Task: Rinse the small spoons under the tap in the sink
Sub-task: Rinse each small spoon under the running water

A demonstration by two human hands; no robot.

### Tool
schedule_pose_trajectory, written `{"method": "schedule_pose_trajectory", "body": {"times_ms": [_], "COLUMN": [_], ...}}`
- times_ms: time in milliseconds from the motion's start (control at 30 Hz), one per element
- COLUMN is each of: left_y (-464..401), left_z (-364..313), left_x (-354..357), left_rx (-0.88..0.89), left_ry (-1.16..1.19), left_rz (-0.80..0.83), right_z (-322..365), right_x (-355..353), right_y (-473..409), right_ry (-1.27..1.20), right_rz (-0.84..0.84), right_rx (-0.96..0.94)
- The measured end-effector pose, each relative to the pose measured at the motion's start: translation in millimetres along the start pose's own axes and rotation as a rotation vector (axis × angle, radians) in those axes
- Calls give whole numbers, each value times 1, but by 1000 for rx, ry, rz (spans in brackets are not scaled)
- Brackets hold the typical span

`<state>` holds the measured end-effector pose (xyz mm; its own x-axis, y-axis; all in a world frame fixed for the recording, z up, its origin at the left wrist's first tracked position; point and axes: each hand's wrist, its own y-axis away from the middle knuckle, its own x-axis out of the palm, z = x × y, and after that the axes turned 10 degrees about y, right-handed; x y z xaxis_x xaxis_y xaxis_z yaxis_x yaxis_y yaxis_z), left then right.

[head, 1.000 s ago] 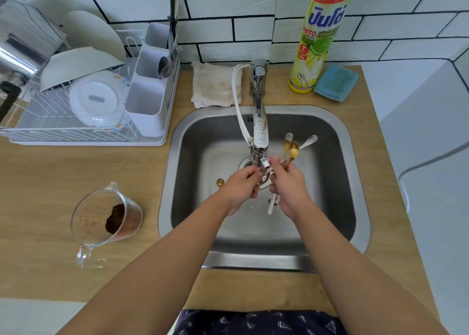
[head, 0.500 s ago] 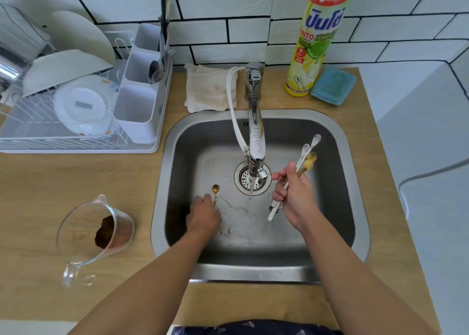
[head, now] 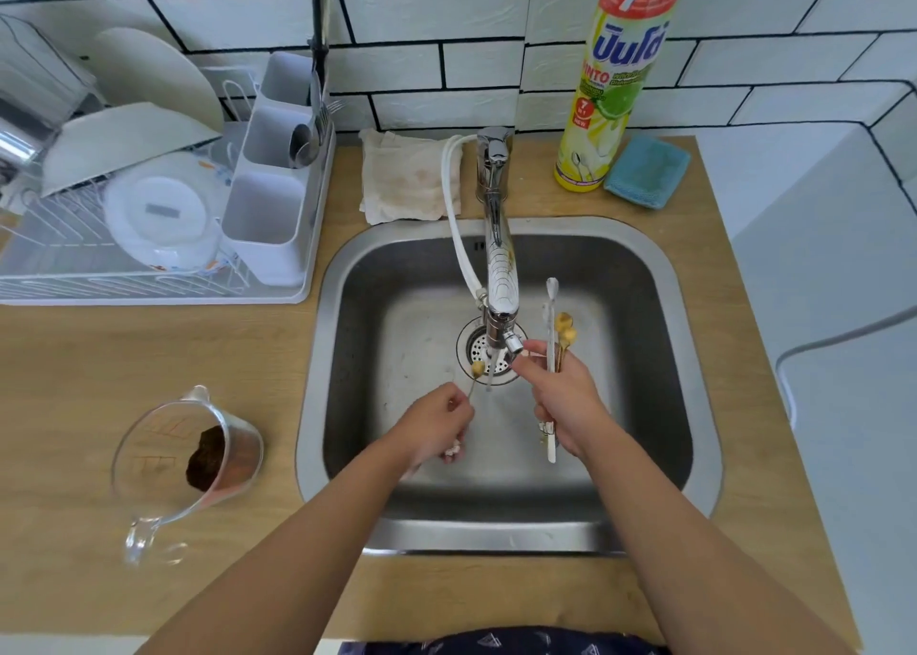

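At the centre of the frame, over the steel sink (head: 342, 307), the left hand (head: 436, 419) pinches one small gold spoon (head: 477, 368) by its handle, bowl up beside the thin stream under the tap (head: 501, 277). Just right of the spout, the right hand (head: 565, 396) curls its fingers round a bundle of spoons (head: 558, 327), upright, their bowls above the fist.
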<state>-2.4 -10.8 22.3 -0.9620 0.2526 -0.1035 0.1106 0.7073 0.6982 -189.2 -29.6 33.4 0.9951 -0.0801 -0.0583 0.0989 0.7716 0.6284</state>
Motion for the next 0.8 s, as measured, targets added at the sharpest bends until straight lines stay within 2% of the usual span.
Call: {"method": "schedule_pose_trajectory", "body": {"times_ms": [100,233,400,500,667,800], "left_y": [19,35,44,42,40,41], "left_z": [-18,-28,-30,-33,-28,-21], "left_x": [9,11,12,12,11,11], "left_rx": [66,119,129,118,166,214], "left_ry": [37,-38,-72,-133,-220,-290], "left_rz": [88,99,101,77,14,-22], "right_z": [2,1,7,3,-6,-1], "right_x": [7,15,20,22,26,28], "right_y": [3,4,-1,-2,1,-1], "right_ry": [187,215,359,347,366,269], "right_rz": [44,87,-68,-82,98,-34], "right_rx": [-47,-164,-212,-191,-192,-155]}}
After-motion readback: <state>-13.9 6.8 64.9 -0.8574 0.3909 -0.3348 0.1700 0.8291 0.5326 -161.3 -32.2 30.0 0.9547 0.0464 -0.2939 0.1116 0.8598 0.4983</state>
